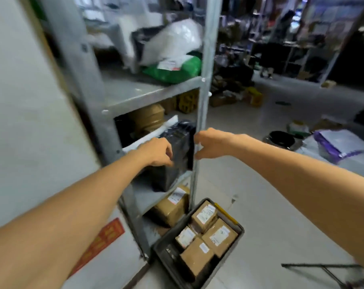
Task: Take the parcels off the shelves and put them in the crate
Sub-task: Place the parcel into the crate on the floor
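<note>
A black plastic-wrapped parcel (180,140) stands on the middle shelf of a grey metal rack (202,113). My left hand (158,152) grips its left front edge with curled fingers. My right hand (210,146) is spread at the parcel's right side, by the rack's front post; whether it touches is unclear. A dark grey crate (162,252) sits on the floor below the hands, with several brown labelled parcels (218,236) in it. Another brown parcel (172,207) lies on the bottom shelf. A green parcel (176,69) and a white bag (172,42) lie on the upper shelf.
A white flat parcel (156,130) and a brown taped bundle (149,117) lie behind the black one. A pale wall stands on the left. On the floor to the right are a black pot (281,139), purple-and-white bags (339,147) and a thin metal frame (323,268).
</note>
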